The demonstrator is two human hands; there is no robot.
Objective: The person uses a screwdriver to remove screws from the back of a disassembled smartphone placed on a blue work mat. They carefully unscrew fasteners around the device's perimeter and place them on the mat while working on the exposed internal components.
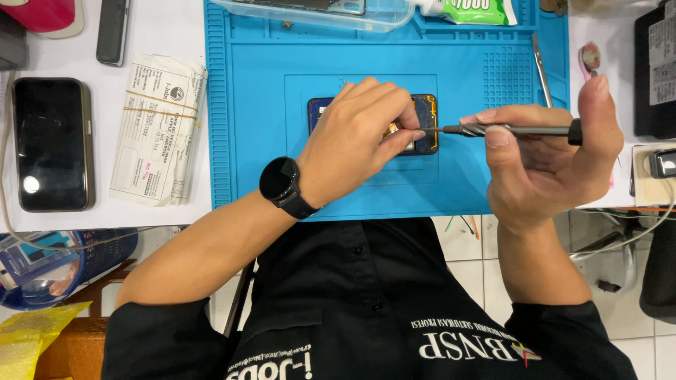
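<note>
A small opened phone [427,112] with a dark blue frame lies flat in the middle of a blue silicone work mat [260,84]. My left hand [355,141], with a black round watch [282,184] on its wrist, rests over the phone and pinches at something small near its right part. My right hand [546,158] holds a thin dark screwdriver [507,129] level, with its tip pointing left and meeting the phone at my left fingertips. Most of the phone is hidden under my left hand.
A black phone [53,144] lies face up at the left beside a banded stack of paper packets [158,127]. A clear plastic tray [317,13] sits at the mat's far edge. A metal pry tool [541,70] and a small brush [589,58] lie at the right.
</note>
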